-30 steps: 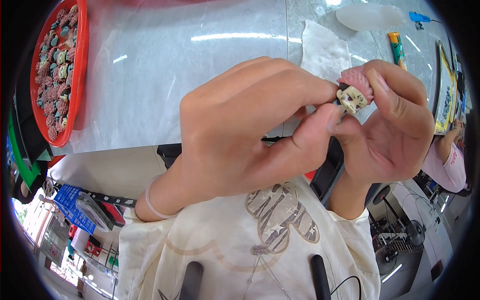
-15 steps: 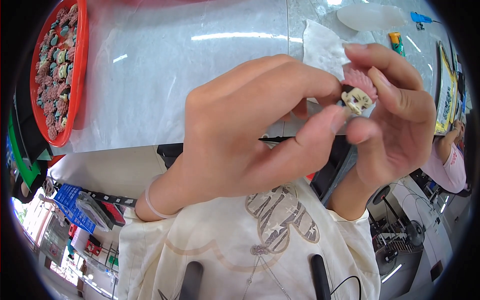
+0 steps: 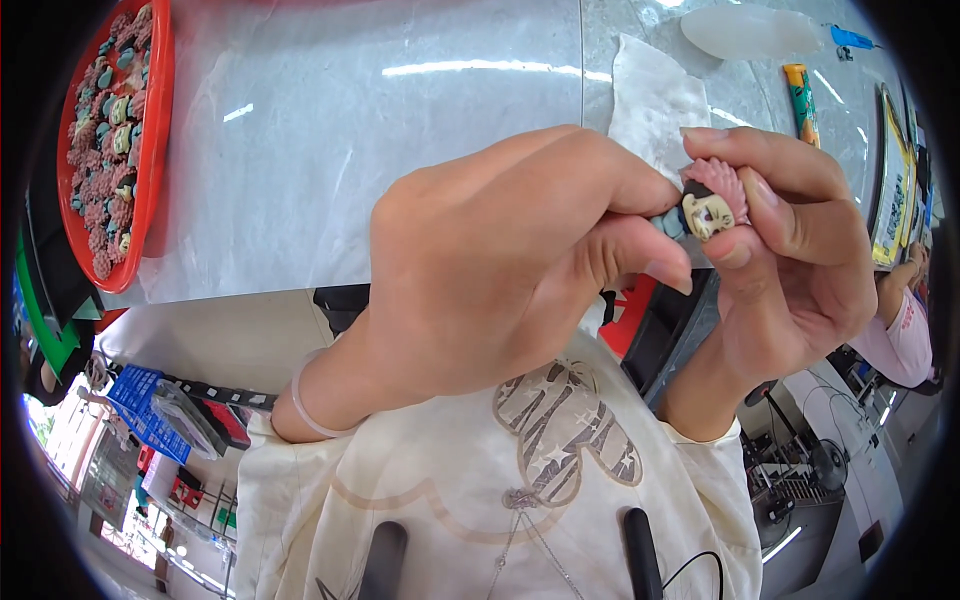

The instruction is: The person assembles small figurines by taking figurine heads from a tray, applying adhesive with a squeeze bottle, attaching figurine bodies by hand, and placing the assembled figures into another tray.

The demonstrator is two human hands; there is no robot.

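Observation:
A small figurine (image 3: 712, 213) with spiky pink hair, a pale face and a blue-grey body is held between my two hands, over the table's near edge at the right. My left hand (image 3: 490, 270) pinches its blue-grey body between thumb and bent index finger; the fingers cover most of that part. On the other side, my right hand (image 3: 805, 255) grips the pink-haired head with thumb and fingertips. The face is turned toward me and tilted.
A red tray (image 3: 152, 190) at the far left holds several similar pink and blue figurines. On the grey table (image 3: 330, 180) lie a white cloth (image 3: 655, 100), a translucent bottle (image 3: 745, 32), an orange-green tube (image 3: 802, 105) and a blue needle tip (image 3: 850, 38). Another person's pink sleeve (image 3: 905, 340) shows at right.
My right thumb has closed in onto the figurine's head. My left thumb has shifted lower, and more of the blue-grey body shows. The head has turned slightly and moved down.

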